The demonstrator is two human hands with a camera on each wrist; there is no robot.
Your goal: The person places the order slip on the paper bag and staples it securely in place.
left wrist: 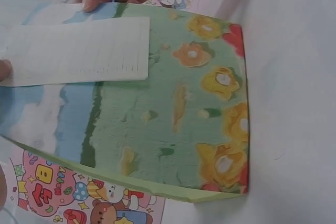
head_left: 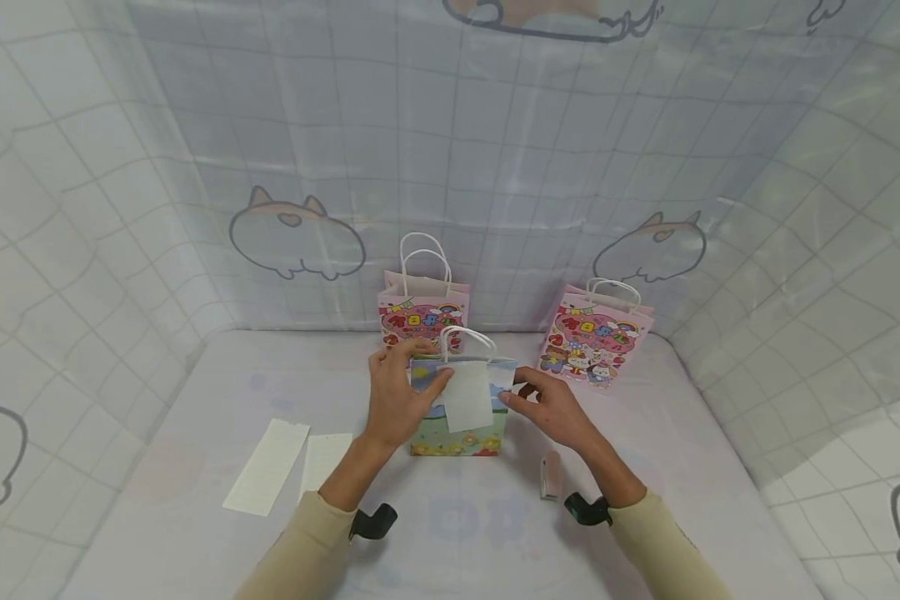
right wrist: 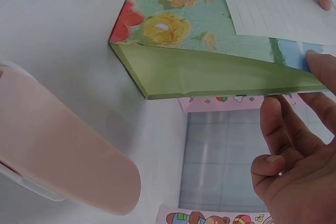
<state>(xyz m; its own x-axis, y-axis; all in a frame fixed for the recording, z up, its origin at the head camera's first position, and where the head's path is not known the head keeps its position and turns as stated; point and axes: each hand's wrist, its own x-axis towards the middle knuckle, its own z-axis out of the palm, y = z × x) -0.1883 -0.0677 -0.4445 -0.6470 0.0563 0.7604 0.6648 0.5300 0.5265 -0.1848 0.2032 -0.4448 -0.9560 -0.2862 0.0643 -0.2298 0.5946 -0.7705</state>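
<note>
A small paper gift bag [head_left: 457, 442] with painted flowers, sky and white handles [head_left: 468, 335] stands upright on the table. A lined white paper slip [head_left: 467, 400] lies flat against its upper front. My left hand [head_left: 396, 396] pinches the slip to the bag's top edge, thumb on the slip's upper left; its other fingers are partly hidden behind the bag. At the bag's right side, my right hand [head_left: 558, 408] holds the edge, thumb in front and fingers [right wrist: 273, 116] behind. Below that hand lies a pink stapler [head_left: 551, 475], apart from the bag.
Two pink cartoon gift bags stand at the back: one [head_left: 423, 308] behind the painted bag, another [head_left: 596, 337] to the right. Two more lined slips lie on the left, one [head_left: 267, 467] beside the other [head_left: 326, 458]. A patterned curtain [head_left: 495, 167] encloses the table.
</note>
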